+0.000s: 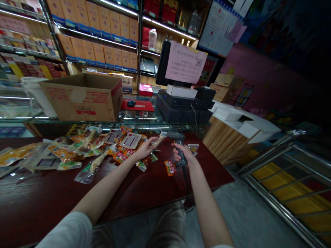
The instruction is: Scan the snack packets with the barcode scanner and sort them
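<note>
My right hand (183, 154) is wrapped round the handle of a dark barcode scanner (177, 136), whose head points left. Its cord hangs down past the table edge. My left hand (147, 148) grips a pale snack in a clear vacuum packet (161, 137), held up in front of the scanner's head. Below and left of that hand, several snack packets (130, 140) lie in a loose heap on the dark red table (121, 193). A small orange and red packet (170, 168) rests just left of the scanner's handle. Another packet (193, 148) lies beyond my right hand.
An open cardboard box (82, 100) stands on the glass counter behind the table. Right of it are a mouse (131, 103) on a red mat and a monitor (162, 65) with a pink sign. A metal railing (274, 179) runs along the right. Shelves of boxes line the back.
</note>
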`<state>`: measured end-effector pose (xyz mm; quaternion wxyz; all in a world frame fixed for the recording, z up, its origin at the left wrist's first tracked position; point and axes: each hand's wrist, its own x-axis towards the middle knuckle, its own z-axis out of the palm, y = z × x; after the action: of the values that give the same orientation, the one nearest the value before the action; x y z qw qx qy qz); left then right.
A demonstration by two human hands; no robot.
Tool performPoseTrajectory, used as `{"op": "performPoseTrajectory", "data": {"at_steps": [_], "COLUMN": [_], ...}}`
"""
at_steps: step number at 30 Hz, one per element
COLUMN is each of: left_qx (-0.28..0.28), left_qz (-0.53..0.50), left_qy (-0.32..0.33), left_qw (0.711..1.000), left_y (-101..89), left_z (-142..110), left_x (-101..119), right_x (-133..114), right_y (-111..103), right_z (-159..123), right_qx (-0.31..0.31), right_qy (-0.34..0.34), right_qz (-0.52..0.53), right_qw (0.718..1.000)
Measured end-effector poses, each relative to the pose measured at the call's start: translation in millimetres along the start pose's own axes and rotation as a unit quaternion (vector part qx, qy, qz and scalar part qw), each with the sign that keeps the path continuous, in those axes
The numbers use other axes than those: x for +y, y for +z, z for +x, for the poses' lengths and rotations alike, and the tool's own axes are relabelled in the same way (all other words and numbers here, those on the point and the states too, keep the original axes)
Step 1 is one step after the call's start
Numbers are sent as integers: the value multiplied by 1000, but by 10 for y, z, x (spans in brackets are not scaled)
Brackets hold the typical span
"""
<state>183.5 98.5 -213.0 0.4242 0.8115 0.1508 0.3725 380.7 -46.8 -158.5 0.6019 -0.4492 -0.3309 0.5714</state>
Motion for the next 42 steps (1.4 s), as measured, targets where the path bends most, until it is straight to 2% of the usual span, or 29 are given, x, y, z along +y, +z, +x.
{"op": "performPoseTrajectory", "data": {"at_steps": [10,12,14,17,20,22,24,26,28,29,31,34,36,39,42], "left_qx": [-5,-5,0,26,78,96,78,22,-63,-100,-136,-164,-167,-155,-140], "left_qz": [45,95,191,353,432,441,415,352,264,221,198,194,205,227,230], "left_qy": [-21,-26,-41,-102,-143,-110,-55,-35,-76,-109,-128,-162,-187,-212,-226], "left_qw": [999,995,981,930,887,886,905,935,960,964,962,954,946,938,936], "left_y": [38,40,51,87,130,170,256,420,672,824,1150,1605,1841,2079,2198], "left_z": [-33,-32,-27,-29,-44,-22,64,228,448,565,785,1020,1108,1172,1196], "left_x": [-58,-25,31,116,166,191,230,291,358,386,420,403,359,276,203], "right_x": [50,28,-2,-49,-84,-90,-82,-61,-28,-8,34,91,115,126,125], "right_y": [-7,-23,-70,-211,-437,-621,-813,-998,-1165,-1239,-1369,-1506,-1558,-1588,-1596], "right_z": [-45,-83,-125,-192,-260,-296,-318,-323,-318,-316,-322,-359,-391,-422,-435], "right_qx": [17,13,8,18,53,78,97,110,116,118,121,128,131,130,132], "right_qy": [21,16,7,-6,-18,-31,-46,-60,-71,-73,-78,-87,-93,-93,-95], "right_qz": [1,4,10,17,21,33,48,57,66,72,90,115,127,134,140], "right_qw": [1000,1000,1000,1000,998,996,993,990,988,988,985,981,979,978,977]}}
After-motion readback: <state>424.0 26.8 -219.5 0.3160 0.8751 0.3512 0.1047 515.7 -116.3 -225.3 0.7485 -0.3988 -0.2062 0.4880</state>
